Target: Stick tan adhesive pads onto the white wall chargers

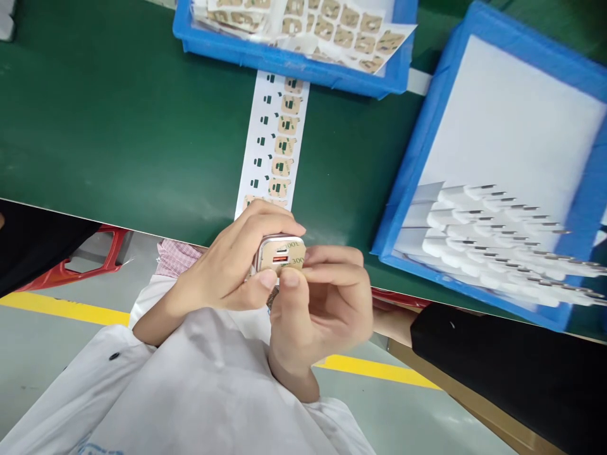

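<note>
My left hand point(237, 256) is closed around a small white USB charger point(281, 258), its port face tilted up toward me. That face shows a small slot port and a larger port with an orange inside. A tan adhesive sticker point(296, 251) with printed marks lies over the face around the ports. At its lower right edge, my right hand point(327, 303) pinches the sticker between thumb and fingers, touching the charger. Just beyond my hands, a white sheet point(247, 167) of tan die-cut stickers lies on the table.
A blue tray point(284, 62) at the back holds sheets of stickers. Another blue tray point(408, 183) on the right carries rows of white chargers point(474, 243) with metal prongs. The green table point(118, 126) ends near my body. Dark sleeves point(474, 354) of other people show at both sides.
</note>
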{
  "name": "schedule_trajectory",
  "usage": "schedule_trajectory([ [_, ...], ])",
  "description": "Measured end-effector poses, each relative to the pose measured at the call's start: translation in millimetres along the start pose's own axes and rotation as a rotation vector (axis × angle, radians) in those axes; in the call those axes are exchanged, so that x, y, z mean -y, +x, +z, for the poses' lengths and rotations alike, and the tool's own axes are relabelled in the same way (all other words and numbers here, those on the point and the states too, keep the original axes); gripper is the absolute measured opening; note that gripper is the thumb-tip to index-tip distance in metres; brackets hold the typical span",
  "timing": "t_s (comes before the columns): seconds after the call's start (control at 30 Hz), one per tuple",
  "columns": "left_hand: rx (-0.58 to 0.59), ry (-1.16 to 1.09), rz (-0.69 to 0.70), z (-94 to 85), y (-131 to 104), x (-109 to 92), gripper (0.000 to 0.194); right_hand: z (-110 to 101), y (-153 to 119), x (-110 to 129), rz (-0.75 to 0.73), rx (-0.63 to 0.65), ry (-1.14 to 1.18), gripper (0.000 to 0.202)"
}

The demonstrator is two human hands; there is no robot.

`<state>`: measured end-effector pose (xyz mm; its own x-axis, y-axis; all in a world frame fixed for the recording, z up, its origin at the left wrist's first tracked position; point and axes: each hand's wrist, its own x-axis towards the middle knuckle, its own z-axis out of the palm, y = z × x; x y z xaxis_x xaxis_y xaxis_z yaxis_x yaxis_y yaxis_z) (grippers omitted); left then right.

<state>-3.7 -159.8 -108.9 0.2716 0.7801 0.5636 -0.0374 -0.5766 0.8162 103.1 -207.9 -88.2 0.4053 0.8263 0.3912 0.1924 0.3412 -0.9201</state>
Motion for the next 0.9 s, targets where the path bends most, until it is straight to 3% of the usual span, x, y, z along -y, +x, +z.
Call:
schedule_trajectory([
  [0.07,-0.02,-0.01,0.014,1.1,0.6,3.5,0.033,-1.1,3.9,-2.3,0.068,0.002,0.036,0.025],
  [0.17,-0.006,-0.063,-0.027,3.5,0.8,6.5,0.037,-4.2,7.8,-2.9,0.179,0.106,0.064,0.024],
  [0.33,0.017,-0.324,-0.157,10.6,-6.0,6.5,0.049,-9.3,4.7,2.0,0.276,0.23,-0.078,0.032],
  [0.53,-0.01,-0.449,-0.219,17.7,-13.1,7.3,0.056,-16.1,2.6,-4.4,0.178,0.194,-0.063,0.008],
  [0.6,0.012,-0.508,-0.247,18.9,-14.6,9.2,0.056,-17.4,3.9,-6.2,0.206,0.173,-0.041,0.014],
  [0.77,0.072,-0.312,-0.166,18.3,-18.2,16.2,0.067,-15.1,7.7,1.2,0.302,0.153,-0.143,0.023],
  [0.9,0.041,-0.186,-0.102,17.4,-18.7,18.2,0.065,-13.3,11.4,8.1,0.308,0.148,-0.185,0.027],
])
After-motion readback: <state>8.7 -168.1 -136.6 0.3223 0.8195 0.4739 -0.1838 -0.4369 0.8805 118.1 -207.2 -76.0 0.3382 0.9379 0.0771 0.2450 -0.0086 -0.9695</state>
